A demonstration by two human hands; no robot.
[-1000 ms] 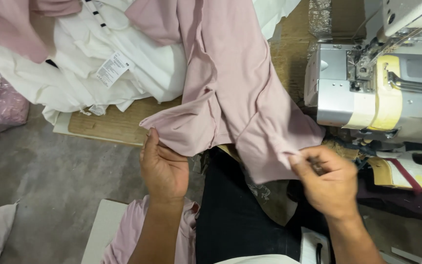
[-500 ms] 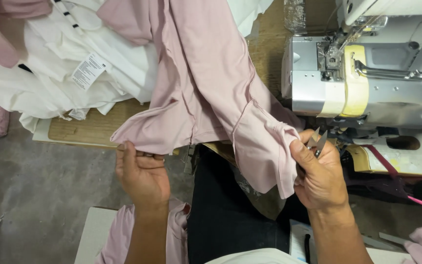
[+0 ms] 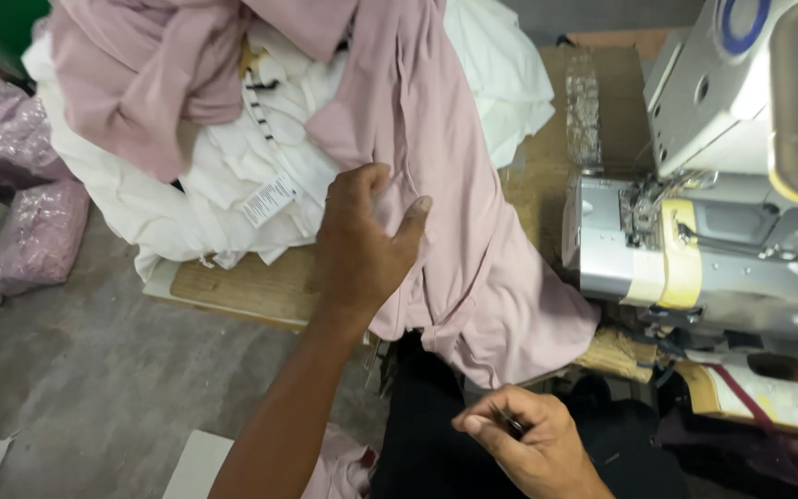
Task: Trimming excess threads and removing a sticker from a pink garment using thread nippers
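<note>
Left hand (image 3: pixel 362 242) gripping pink cloth (image 3: pixel 473 240) draped over the table (image 3: pixel 242 288), right hand (image 3: pixel 528 442) low, fingers pinched round something small, beside sewing machine (image 3: pixel 722 212).

Pale pink garment (image 3: pixel 473 240), soft and creased, draped over the wooden table edge, hanging down

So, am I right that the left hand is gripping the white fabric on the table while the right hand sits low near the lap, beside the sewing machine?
Not quite: the head view shows the left hand gripping the pink fabric, not the white fabric. The rest stands: the right hand is low near the lap, beside the sewing machine.
</note>
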